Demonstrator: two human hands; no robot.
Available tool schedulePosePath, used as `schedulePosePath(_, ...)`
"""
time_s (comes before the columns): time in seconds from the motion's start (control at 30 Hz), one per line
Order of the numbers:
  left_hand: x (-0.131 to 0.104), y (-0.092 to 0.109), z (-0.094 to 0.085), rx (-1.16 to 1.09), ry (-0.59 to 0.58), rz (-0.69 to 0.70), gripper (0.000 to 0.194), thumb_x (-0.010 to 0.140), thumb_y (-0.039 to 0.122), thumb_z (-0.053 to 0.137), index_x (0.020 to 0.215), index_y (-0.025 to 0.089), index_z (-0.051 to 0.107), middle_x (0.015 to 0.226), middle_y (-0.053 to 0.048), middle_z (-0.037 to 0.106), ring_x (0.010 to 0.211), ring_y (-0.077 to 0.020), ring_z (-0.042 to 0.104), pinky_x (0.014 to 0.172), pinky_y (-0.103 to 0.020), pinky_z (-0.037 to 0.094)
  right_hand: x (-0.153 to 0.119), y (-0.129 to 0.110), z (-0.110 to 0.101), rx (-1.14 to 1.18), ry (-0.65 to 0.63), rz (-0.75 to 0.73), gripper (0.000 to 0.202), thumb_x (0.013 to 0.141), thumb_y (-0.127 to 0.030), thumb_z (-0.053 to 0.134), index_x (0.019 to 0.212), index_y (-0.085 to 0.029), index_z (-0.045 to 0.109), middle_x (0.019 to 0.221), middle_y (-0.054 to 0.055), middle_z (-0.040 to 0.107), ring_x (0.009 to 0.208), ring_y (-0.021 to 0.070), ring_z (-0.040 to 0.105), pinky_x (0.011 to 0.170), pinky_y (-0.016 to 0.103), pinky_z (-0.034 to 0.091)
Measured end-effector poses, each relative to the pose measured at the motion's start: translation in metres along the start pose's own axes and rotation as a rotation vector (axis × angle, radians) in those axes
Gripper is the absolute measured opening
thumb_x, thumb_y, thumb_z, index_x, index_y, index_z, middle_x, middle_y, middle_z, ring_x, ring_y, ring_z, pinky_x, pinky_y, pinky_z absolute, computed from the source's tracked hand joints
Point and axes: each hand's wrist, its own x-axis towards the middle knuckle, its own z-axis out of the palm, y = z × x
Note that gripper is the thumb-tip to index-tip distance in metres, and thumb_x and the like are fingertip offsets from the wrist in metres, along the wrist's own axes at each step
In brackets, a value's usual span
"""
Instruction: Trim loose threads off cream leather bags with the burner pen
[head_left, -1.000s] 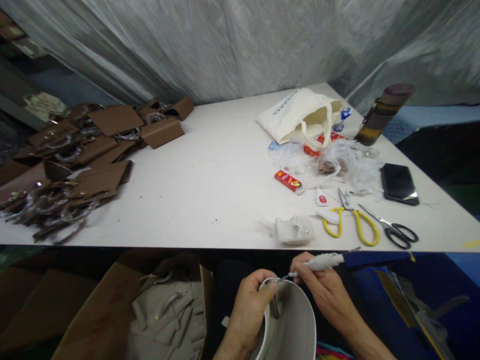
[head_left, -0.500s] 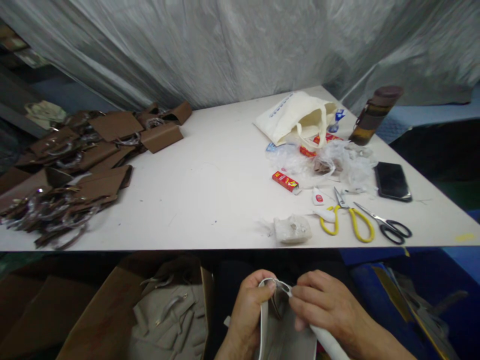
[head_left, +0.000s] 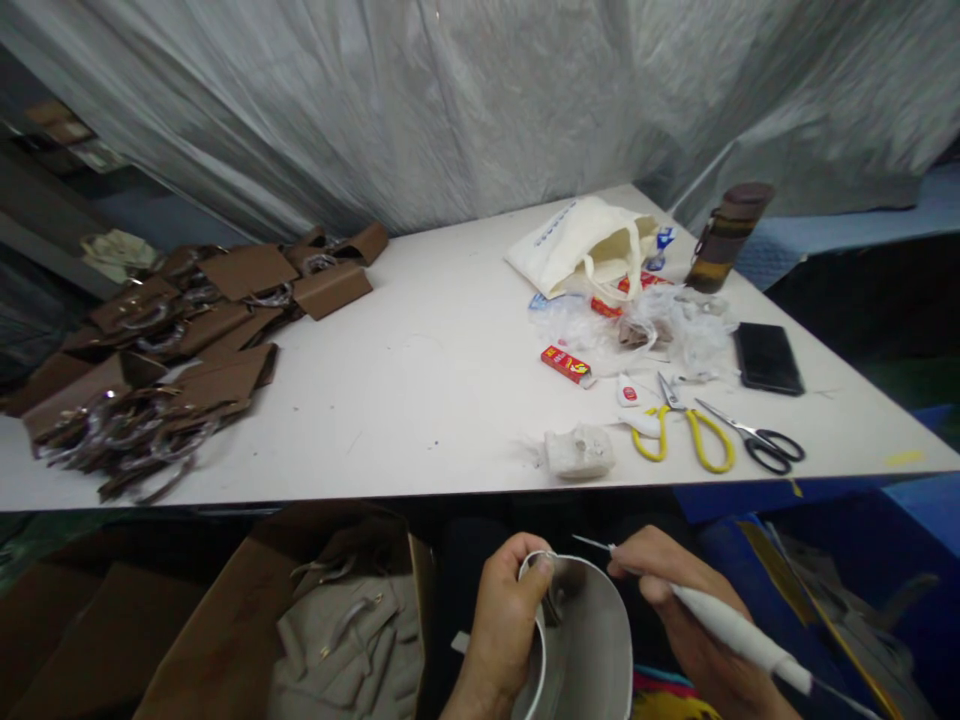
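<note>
My left hand (head_left: 506, 615) is closed on the rim of a light grey bag (head_left: 592, 640), thumb inside the edge. The bag's mouth faces up toward me, its interior in view. To the right of it, my right hand (head_left: 682, 590) grips a white pen-shaped tool (head_left: 739, 630), much like a soldering iron. Its thin tip (head_left: 592, 542) points left, just above the bag's far rim and apart from it. From the tool's rear end a dark cord runs off to the lower right.
Brown bags (head_left: 247, 272) with plastic-wrapped handles are heaped on the white table (head_left: 420, 400) at left. Yellow-handled scissors (head_left: 697, 440), black-handled scissors (head_left: 772, 450), a phone (head_left: 770, 357), a bottle (head_left: 727, 240) and a tote (head_left: 577, 240) lie right. Below, a cardboard box (head_left: 217, 610) holds grey bags.
My right hand has drawn back to the right from the bag's rim, and the tool's tip now shows. The bag's mouth looks wider. The view has shifted slightly.
</note>
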Motion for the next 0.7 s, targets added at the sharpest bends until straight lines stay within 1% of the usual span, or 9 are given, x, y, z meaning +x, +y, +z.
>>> schedulePosePath(0.07,-0.003,-0.002,0.001,0.04,0.002,0.038,0.032,0.072,0.041,0.084,0.078,0.017,0.064,0.064,0.002,0.059,0.059,-0.0131,0.051,0.057,-0.023,0.04,-0.003,0.0,0.001,0.03,0.072,0.07,0.025,0.106,-0.043,0.057,0.104,-0.025,0.075,0.082,0.004,0.073,0.074,0.0183,0.07,0.066,0.027,0.057)
schedulePosePath(0.17,-0.007,-0.002,0.004,0.071,0.014,0.076,0.03,0.074,0.041,0.081,0.078,0.017,0.064,0.065,0.001,0.059,0.06,-0.0141,0.053,0.058,-0.024,0.041,-0.01,0.003,0.002,0.083,0.12,0.116,0.027,0.106,-0.043,0.057,0.11,-0.025,0.076,0.081,0.005,0.074,0.069,0.018,0.069,0.062,0.026,0.059)
schedulePosePath(0.27,-0.009,0.01,0.001,0.084,0.075,0.129,0.028,0.074,0.04,0.08,0.078,0.017,0.064,0.065,0.002,0.058,0.06,-0.0138,0.052,0.058,-0.024,0.042,-0.017,0.004,0.002,0.108,0.122,0.188,0.028,0.107,-0.042,0.054,0.118,-0.026,0.074,0.075,0.003,0.074,0.059,0.0155,0.067,0.054,0.024,0.058)
schedulePosePath(0.37,-0.014,0.041,-0.012,0.096,0.2,0.231,0.03,0.073,0.042,0.081,0.079,0.016,0.066,0.065,0.003,0.058,0.057,-0.012,0.05,0.058,-0.023,0.042,-0.018,-0.003,-0.001,0.082,0.134,0.246,0.027,0.107,-0.042,0.054,0.119,-0.026,0.072,0.074,0.002,0.075,0.052,0.0136,0.065,0.05,0.022,0.057)
schedulePosePath(0.43,-0.022,0.067,-0.026,0.11,0.301,0.317,0.031,0.073,0.042,0.081,0.081,0.016,0.066,0.066,0.003,0.06,0.056,-0.0114,0.052,0.059,-0.023,0.043,-0.013,-0.012,-0.003,0.012,0.182,0.245,0.025,0.105,-0.044,0.058,0.112,-0.025,0.073,0.077,0.002,0.076,0.053,0.0133,0.066,0.054,0.022,0.058)
schedulePosePath(0.53,-0.045,0.101,-0.048,0.104,0.451,0.423,0.035,0.072,0.041,0.082,0.09,0.016,0.066,0.07,0.003,0.064,0.056,-0.0114,0.055,0.059,-0.023,0.046,-0.005,-0.023,-0.004,-0.09,0.228,0.238,0.022,0.101,-0.045,0.064,0.097,-0.025,0.073,0.081,0.003,0.078,0.059,0.0139,0.069,0.061,0.022,0.058)
schedulePosePath(0.6,-0.063,0.112,-0.058,0.091,0.544,0.471,0.038,0.073,0.042,0.083,0.095,0.017,0.066,0.069,0.003,0.065,0.053,-0.012,0.057,0.055,-0.022,0.046,-0.002,-0.026,-0.003,-0.071,0.225,0.219,0.023,0.103,-0.044,0.061,0.096,-0.025,0.072,0.082,0.003,0.079,0.06,0.0145,0.07,0.061,0.022,0.058)
schedulePosePath(0.63,-0.071,0.113,-0.062,0.087,0.589,0.493,0.038,0.073,0.042,0.083,0.097,0.017,0.066,0.068,0.003,0.066,0.052,-0.0125,0.057,0.052,-0.022,0.045,-0.002,-0.025,-0.002,-0.048,0.212,0.215,0.024,0.105,-0.043,0.058,0.1,-0.025,0.072,0.083,0.003,0.08,0.059,0.0145,0.069,0.059,0.023,0.058)
schedulePosePath(0.7,-0.08,0.106,-0.068,0.076,0.697,0.545,0.036,0.073,0.041,0.082,0.097,0.018,0.067,0.068,0.003,0.066,0.054,-0.0136,0.059,0.051,-0.021,0.045,-0.005,-0.024,0.002,-0.015,0.162,0.205,0.024,0.108,-0.04,0.052,0.113,-0.025,0.07,0.083,0.003,0.081,0.052,0.0132,0.067,0.054,0.022,0.057)
